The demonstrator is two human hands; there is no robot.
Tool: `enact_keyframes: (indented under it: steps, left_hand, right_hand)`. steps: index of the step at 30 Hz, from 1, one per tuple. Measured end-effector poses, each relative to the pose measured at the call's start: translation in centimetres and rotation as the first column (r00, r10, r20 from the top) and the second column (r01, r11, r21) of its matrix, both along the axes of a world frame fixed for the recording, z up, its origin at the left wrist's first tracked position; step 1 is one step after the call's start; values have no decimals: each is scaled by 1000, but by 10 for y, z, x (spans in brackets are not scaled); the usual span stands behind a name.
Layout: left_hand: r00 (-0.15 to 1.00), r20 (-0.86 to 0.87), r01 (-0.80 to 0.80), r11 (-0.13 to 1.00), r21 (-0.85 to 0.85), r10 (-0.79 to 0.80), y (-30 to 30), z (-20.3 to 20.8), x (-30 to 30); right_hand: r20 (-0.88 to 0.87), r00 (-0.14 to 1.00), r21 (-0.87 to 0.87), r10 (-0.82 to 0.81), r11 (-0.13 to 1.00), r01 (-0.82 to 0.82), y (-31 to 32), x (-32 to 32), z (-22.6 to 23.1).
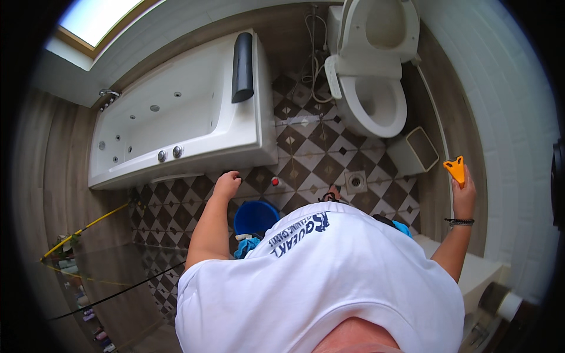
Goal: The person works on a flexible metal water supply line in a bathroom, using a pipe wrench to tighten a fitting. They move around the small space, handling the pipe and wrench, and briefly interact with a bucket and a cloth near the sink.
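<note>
In my right hand (pixel 465 193), raised at the right beside the wall, is an orange scraper (pixel 455 169). Its wide, dark-edged head points up and away from me, and my fingers wrap its lower end. My left hand (pixel 227 183) reaches forward near the front side of the white bathtub (pixel 206 161). Its fingers are curled together; a small dark bit shows at them, too little to name. Below that hand stands a blue bucket (pixel 256 216) on the floor, with a blue cloth (pixel 246 247) near my waist. A small container with a red cap (pixel 275 181) stands beyond the bucket.
A toilet (pixel 378 120) with its lid raised stands at the far right, next to a pale bin (pixel 408 152). A floor drain (pixel 355 182) lies in the patterned tiles. A black headrest (pixel 242 67) sits on the tub. Glass panels (pixel 112 259) stand at the left.
</note>
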State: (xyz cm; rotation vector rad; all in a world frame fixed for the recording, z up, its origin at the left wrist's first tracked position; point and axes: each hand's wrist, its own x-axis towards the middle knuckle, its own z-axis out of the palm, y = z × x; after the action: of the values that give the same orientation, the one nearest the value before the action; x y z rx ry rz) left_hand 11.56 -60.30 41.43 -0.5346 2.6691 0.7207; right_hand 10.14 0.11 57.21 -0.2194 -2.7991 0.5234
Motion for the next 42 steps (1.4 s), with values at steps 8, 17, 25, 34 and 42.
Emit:
enact_keyframes:
  steps: [8, 17, 25, 34, 42]
  left_hand:
    - [984, -61, 173, 977, 127, -166, 72, -4, -193]
    - [974, -218, 151, 876, 458, -54, 121, -25, -455]
    - [867, -442, 292, 954, 75, -230, 162, -14, -704]
    - [736, -24, 611, 678, -408, -677, 192, -16, -864]
    - [670, -94, 619, 624, -476, -737, 187, -19, -870]
  right_hand:
    - [230, 964, -6, 132, 991, -134, -9, -151, 0]
    - [261, 960, -37, 105, 994, -98, -39, -269, -7]
    - [513, 830, 124, -219, 976, 180, -55, -339, -6]
    - [689, 651, 216, -320, 947, 236, -83, -401, -21]
    - [709, 674, 114, -207, 977, 180, -81, -438, -31]
